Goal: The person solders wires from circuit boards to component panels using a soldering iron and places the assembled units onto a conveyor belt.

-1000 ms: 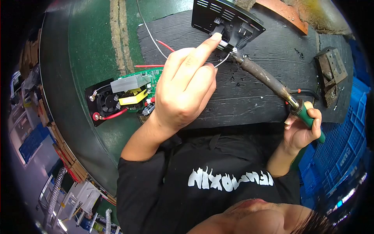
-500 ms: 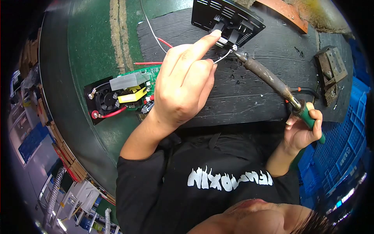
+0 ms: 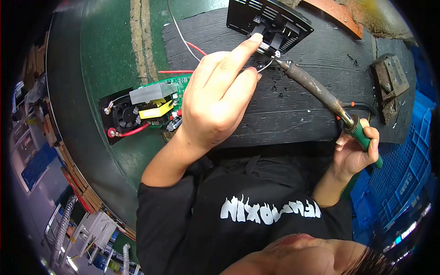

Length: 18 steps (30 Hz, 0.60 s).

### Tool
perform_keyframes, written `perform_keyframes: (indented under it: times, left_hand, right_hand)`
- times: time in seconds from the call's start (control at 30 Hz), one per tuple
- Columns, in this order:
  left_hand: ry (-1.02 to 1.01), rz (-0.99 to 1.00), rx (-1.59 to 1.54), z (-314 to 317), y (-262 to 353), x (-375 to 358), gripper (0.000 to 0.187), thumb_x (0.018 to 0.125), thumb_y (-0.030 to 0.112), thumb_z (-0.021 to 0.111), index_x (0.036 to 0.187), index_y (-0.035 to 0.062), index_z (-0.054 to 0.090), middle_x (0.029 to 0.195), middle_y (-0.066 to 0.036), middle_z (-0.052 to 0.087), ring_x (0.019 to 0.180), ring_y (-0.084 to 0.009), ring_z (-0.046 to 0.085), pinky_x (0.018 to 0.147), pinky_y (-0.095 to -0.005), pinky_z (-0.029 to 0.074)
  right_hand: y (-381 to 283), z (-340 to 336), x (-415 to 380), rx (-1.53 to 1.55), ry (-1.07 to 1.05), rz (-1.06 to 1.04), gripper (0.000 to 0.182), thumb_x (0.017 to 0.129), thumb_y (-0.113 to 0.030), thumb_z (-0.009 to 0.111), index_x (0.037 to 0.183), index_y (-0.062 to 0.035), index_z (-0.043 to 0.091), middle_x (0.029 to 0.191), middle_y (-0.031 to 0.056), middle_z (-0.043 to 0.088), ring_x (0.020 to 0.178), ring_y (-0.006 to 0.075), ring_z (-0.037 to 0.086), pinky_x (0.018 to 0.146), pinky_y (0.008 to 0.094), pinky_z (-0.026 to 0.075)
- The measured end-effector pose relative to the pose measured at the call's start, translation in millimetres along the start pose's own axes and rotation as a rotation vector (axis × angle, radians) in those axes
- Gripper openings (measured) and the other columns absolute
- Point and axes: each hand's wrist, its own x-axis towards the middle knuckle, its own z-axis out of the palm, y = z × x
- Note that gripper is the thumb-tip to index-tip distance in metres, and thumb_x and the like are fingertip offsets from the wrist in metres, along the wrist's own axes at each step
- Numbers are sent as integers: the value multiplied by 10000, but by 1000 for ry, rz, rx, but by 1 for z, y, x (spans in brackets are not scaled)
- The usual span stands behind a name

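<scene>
My right hand (image 3: 356, 149) is wrapped round the green handle of a soldering iron (image 3: 316, 87). The iron's tip rests at a terminal on the back of a black slotted panel (image 3: 268, 23), at its lower edge. A thin white wire (image 3: 266, 66) ends at this same spot. My left hand (image 3: 220, 91) pinches that wire, its index finger stretched out against the panel's black socket parts. The thumb and the exact pinch are partly hidden. Left of this hand lies a green circuit board (image 3: 176, 87) with a fan (image 3: 123, 117), partly covered by the hand.
A black grooved board (image 3: 311, 121) lies under the work on the green table (image 3: 105, 50). At the right stands a metal iron stand (image 3: 389, 82). An orange strip (image 3: 337, 18) lies at the back. A blue crate (image 3: 403, 160) stands right of the table.
My left hand has shifted slightly to the right with the wire. Both the panel and the iron's tip have moved very little; the tip stays at the wire's end.
</scene>
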Motion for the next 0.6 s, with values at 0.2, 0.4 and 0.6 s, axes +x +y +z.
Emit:
perform_keyframes:
  times: [0.2, 0.4, 0.6]
  left_hand:
    - [12, -2, -3, 1, 0, 0, 203, 606, -75, 717, 779, -59, 612, 1087, -213, 643, 787, -253, 592, 699, -300, 485]
    - [11, 0, -8, 1, -1, 0, 210, 607, -83, 713, 788, -57, 609, 1081, -222, 643, 793, -258, 597, 707, -305, 484]
    - [28, -1, -16, 3, -3, -3, 228, 640, -99, 694, 832, -43, 584, 1091, -221, 641, 785, -254, 598, 717, -312, 484]
  right_hand:
    - [1, -1, 2, -8, -22, -4, 381, 931, -364, 397, 1028, -61, 606, 880, 171, 575, 496, 186, 534, 369, 212, 405]
    - [2, -2, 2, -10, -7, 2, 379, 933, -362, 397, 1029, -62, 607, 855, 165, 569, 489, 184, 524, 371, 215, 400]
    - [2, 0, 2, -11, -3, 0, 381, 934, -363, 394, 1030, -63, 609, 836, 161, 564, 486, 184, 517, 373, 215, 396]
